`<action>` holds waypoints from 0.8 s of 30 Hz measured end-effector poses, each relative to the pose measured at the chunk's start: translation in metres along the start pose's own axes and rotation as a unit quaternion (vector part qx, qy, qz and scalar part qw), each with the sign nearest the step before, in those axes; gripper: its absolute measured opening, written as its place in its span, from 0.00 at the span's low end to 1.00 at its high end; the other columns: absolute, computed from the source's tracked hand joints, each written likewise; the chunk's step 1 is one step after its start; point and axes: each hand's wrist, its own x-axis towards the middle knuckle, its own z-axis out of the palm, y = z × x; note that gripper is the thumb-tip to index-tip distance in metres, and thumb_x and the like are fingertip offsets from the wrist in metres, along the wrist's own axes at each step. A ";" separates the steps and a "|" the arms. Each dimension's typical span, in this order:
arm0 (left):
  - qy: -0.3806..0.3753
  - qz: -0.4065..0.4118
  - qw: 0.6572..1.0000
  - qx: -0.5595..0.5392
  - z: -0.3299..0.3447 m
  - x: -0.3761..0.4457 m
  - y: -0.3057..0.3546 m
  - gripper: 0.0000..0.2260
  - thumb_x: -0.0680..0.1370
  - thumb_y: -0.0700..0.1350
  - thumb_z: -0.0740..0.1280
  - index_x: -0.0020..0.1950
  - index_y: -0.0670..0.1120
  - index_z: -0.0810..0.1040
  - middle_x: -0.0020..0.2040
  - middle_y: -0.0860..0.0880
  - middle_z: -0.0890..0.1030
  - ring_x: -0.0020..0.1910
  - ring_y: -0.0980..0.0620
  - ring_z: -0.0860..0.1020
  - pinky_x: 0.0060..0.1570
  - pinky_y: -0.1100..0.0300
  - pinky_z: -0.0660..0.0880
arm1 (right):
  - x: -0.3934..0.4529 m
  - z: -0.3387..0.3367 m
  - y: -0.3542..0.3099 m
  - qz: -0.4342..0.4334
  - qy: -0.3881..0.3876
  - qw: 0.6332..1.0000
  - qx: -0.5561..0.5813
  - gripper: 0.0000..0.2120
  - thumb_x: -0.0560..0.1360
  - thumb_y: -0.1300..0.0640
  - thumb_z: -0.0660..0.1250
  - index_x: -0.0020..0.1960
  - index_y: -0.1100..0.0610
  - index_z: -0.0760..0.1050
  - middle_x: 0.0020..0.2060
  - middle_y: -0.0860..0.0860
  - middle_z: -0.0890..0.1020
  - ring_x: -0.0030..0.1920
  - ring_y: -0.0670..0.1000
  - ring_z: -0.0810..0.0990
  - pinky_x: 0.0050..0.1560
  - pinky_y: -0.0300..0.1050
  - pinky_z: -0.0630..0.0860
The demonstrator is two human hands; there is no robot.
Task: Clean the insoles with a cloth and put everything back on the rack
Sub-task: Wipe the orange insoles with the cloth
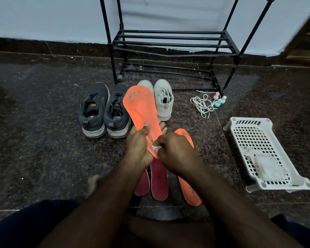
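Fingers of the left hand are curling round the heel end of an orange insole, thumb lying on its top face, holding it up with the toe pointing toward the black shoe rack. The right hand is pinching a small white cloth against the heel; most of the cloth is hiding inside the fist. A second orange insole and two maroon insoles are lying on the floor beneath the arms, partly covered. Grey sneakers and white sneakers are standing before the rack, the left white one mostly hidden.
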 end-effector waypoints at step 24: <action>-0.011 0.019 0.999 0.024 0.002 0.000 0.002 0.10 0.84 0.37 0.60 0.61 0.47 0.75 0.53 0.34 0.83 0.48 0.39 0.85 0.53 0.41 0.80 | -0.001 -0.016 0.000 0.008 -0.082 0.994 0.069 0.06 0.73 0.62 0.67 0.44 0.57 0.83 0.38 0.50 0.84 0.38 0.45 0.80 0.40 0.41 0.71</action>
